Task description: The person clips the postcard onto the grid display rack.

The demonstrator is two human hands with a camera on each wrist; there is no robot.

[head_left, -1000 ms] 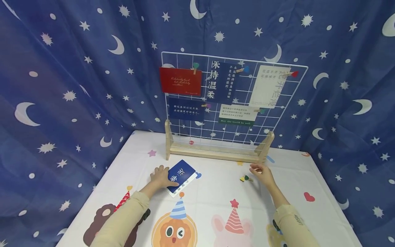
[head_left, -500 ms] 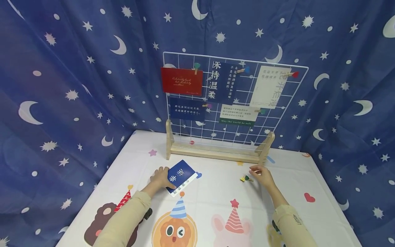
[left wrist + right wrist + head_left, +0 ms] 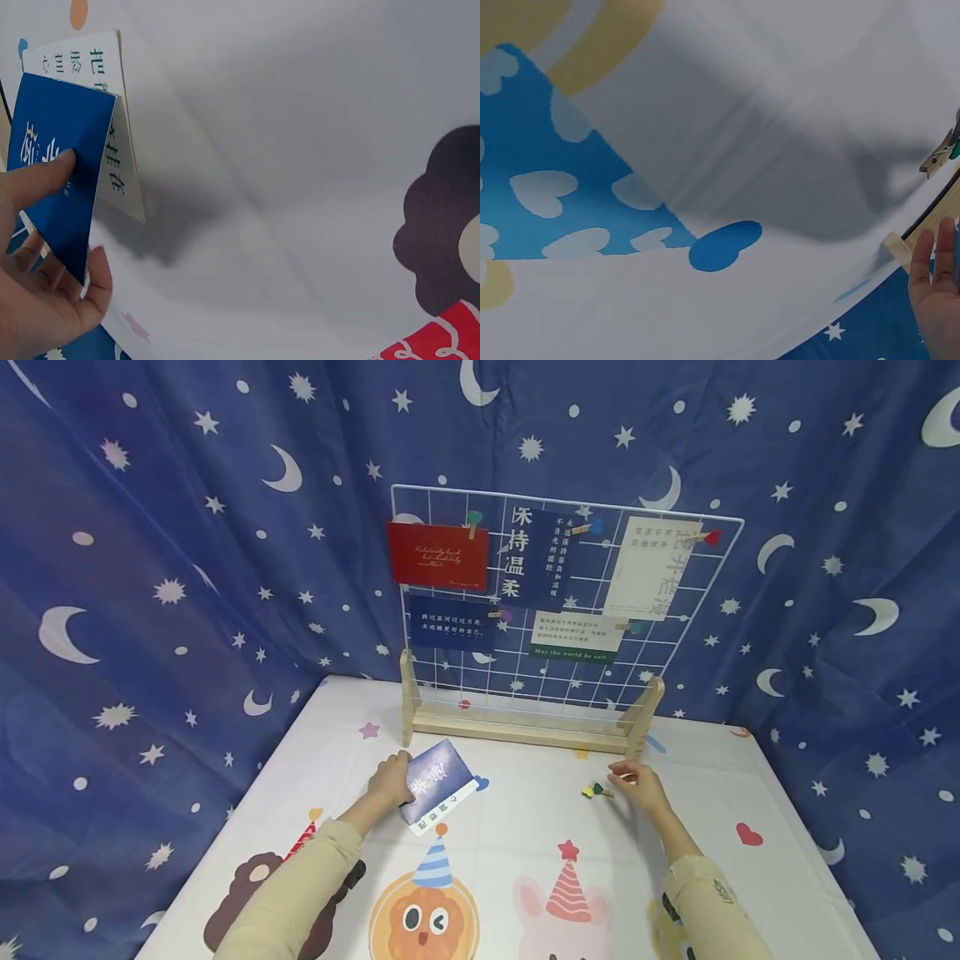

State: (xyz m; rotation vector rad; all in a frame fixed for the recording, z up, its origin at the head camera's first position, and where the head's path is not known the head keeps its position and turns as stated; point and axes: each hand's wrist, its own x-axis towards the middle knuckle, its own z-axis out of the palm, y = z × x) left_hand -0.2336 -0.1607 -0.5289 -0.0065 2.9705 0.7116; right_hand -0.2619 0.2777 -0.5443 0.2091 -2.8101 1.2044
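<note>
My left hand [image 3: 390, 779] pinches a blue postcard [image 3: 435, 774] with white characters, its thumb on the printed face and the fingers behind. Below the blue postcard a white card [image 3: 442, 810] with dark characters shows along one edge. In the left wrist view the blue postcard [image 3: 64, 112] stands tilted up, the white card [image 3: 124, 142] fanned out behind it. On the right, my right hand [image 3: 637, 787] hovers beside small wooden clips [image 3: 597, 790] with yellow and green ends, holding nothing. Its fingers [image 3: 945, 255] appear extended in the right wrist view, near a clip [image 3: 937, 156].
Behind the hands stands a white wire grid [image 3: 517, 685] on a wooden base [image 3: 517, 732]. Clipped to it are several cards, among them a red card [image 3: 438, 556] and a white card [image 3: 648, 568]. A starry blue curtain [image 3: 225, 568] surrounds the cartoon-print tablecloth [image 3: 525, 827].
My left hand has tilted the blue postcard up, and more of the white card shows beneath it. The right hand has stayed beside the clips.
</note>
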